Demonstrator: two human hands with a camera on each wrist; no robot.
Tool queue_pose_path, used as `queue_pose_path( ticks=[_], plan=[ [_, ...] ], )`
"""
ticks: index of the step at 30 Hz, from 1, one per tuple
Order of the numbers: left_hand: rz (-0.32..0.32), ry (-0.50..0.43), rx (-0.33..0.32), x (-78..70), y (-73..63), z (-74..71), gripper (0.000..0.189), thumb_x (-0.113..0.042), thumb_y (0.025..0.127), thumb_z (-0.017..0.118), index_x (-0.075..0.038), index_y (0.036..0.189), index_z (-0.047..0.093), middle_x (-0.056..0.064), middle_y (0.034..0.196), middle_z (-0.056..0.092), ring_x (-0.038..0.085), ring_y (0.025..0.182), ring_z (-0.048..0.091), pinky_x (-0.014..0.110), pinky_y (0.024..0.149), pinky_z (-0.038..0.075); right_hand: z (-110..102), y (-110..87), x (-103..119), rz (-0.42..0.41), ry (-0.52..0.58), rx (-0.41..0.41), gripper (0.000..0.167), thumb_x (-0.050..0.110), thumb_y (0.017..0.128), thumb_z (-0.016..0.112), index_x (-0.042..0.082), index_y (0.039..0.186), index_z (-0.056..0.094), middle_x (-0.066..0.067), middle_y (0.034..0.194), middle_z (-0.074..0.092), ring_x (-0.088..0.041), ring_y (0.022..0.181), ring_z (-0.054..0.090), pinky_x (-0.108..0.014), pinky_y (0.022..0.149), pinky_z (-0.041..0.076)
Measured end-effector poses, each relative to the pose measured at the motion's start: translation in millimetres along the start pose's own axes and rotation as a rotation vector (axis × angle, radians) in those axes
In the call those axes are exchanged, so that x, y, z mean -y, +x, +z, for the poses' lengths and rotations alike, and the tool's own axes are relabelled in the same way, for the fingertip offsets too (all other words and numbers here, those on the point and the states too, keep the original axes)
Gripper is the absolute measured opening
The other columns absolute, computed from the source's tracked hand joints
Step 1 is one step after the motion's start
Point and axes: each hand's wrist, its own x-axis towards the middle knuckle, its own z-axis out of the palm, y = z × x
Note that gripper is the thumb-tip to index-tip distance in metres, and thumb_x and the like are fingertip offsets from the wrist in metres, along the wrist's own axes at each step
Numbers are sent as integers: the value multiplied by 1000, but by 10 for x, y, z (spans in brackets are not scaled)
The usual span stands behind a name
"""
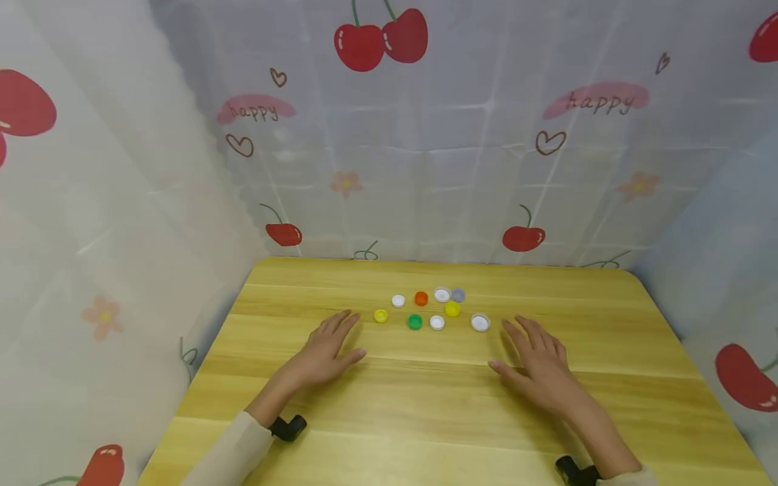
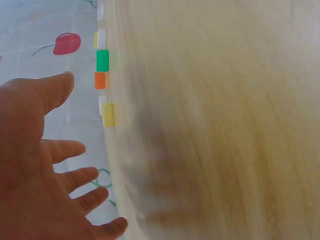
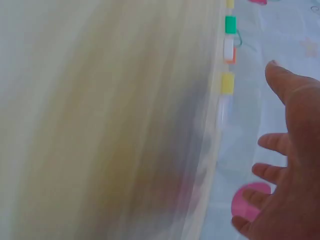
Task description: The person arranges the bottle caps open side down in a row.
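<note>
Several bottle caps lie spread in a loose cluster. They include a yellow cap [image 1: 380,316] at the left, a green cap [image 1: 415,322], an orange-red cap [image 1: 421,298], a second yellow cap [image 1: 452,309], a greyish cap [image 1: 458,295] and some white ones. My left hand [image 1: 319,352], fingers spread and holding nothing, is left of the cluster, nearest the left yellow cap. On the other side, my right hand [image 1: 539,368] has its fingers apart and nothing in it; a white cap with a clear rim [image 1: 480,322] is closest to it. Neither hand touches a cap.
The caps rest on a wooden table [image 1: 413,412] with rounded far corners. Behind it and at both sides hangs a pale curtain [image 1: 413,135] printed with cherries, hearts and flowers. A black wrist mount [image 1: 288,428] is on the left wrist, and another black mount [image 1: 576,472] on the right.
</note>
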Motion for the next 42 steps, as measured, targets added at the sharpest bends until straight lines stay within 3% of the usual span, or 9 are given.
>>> queue_pose_path(
  ticks=[7,11,17,20,24,29,33,42],
  plan=[
    [11,-294,-29,85,150,-12,63,-41,108,65,-14,162,47,16,168,42,42,159,38,70,127,30,208,432,232,-81,165,-45,43,35,98,80,12,133,72,-10,133,66,-37,129,52,-60,100,33],
    [-31,-447,-87,121,211,30,51,-38,107,69,-15,152,60,8,157,56,35,151,49,62,126,37,340,698,388,-99,188,-41,35,32,97,82,13,126,76,-5,123,71,-29,117,55,-53,96,33],
    [-33,-546,-124,161,338,119,43,-31,105,72,-12,143,67,8,145,67,31,138,62,56,119,48,536,1033,660,-152,262,-9,32,27,100,79,11,127,75,-3,105,69,-26,100,54,-46,90,29],
    [-35,-535,-120,149,410,175,42,-29,104,73,-12,142,67,8,144,69,30,134,64,54,117,50,624,1135,771,-154,280,9,28,25,99,80,11,123,76,0,97,66,-27,95,54,-42,88,29],
    [-80,-450,-165,134,488,242,37,-28,103,75,-17,138,71,2,135,74,23,125,69,51,115,50,740,1263,909,-157,271,16,24,26,97,83,12,116,79,2,92,67,-22,90,51,-42,88,31],
    [-120,-373,-214,115,569,239,29,-28,101,76,-18,128,78,-1,118,79,20,111,72,62,118,33,857,1409,1038,-163,270,42,25,27,96,84,14,117,79,-1,95,69,-18,90,46,-48,91,31],
    [-129,-368,-199,106,615,222,28,-28,99,79,-18,125,79,-2,112,79,18,106,70,64,116,25,916,1496,1093,-160,259,72,30,28,97,83,13,122,78,-4,98,70,-19,94,49,-45,88,31],
    [-111,-317,-151,131,734,174,29,-29,96,83,-21,123,77,-7,101,74,9,91,64,55,106,28,1032,1632,1173,-163,188,75,32,29,94,86,14,122,79,4,90,67,-18,87,46,-39,83,29]
  ],
)
